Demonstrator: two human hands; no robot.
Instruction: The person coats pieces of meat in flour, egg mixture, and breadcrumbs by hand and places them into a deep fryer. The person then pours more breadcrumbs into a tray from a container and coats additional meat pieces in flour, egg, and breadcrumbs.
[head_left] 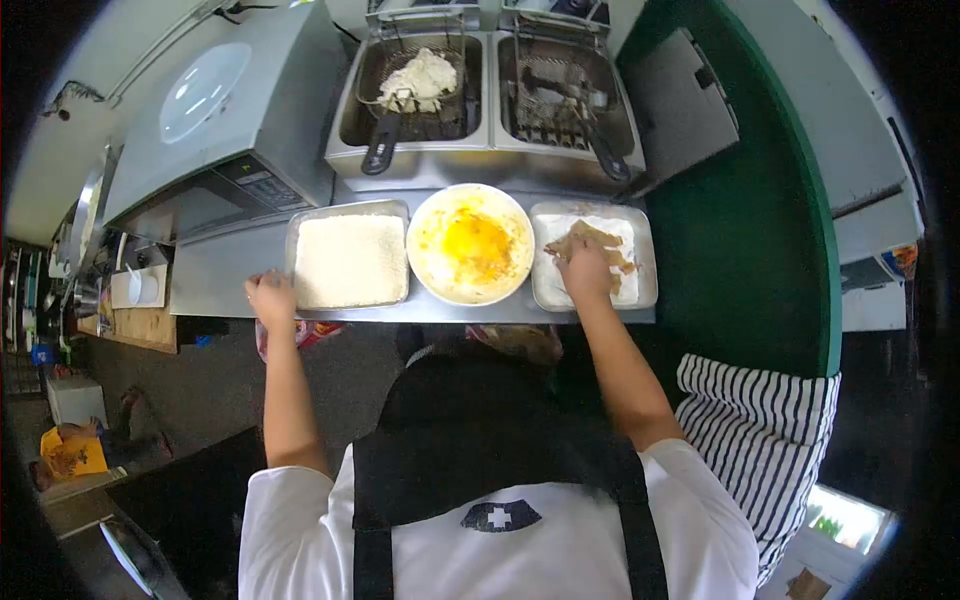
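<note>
My right hand (588,268) is in the right metal tray (647,262), its fingers closed on a brownish piece of food (597,236) that lies on white powder. Beside the left metal tray (292,240), at its outer left edge, is my left hand (270,295); its fingers are curled and whether they hold anything is too small to tell. That tray contains pale crumbs (350,260). A round white bowl (420,215) with yellow-orange liquid (470,245) stands between the two trays.
Behind the trays stands a double fryer (490,160); its left basket (385,85) holds a pale battered piece. A microwave (225,130) with a plate on top is at the left. A striped cloth (760,430) hangs at the right. Another person (80,450) is at the far lower left.
</note>
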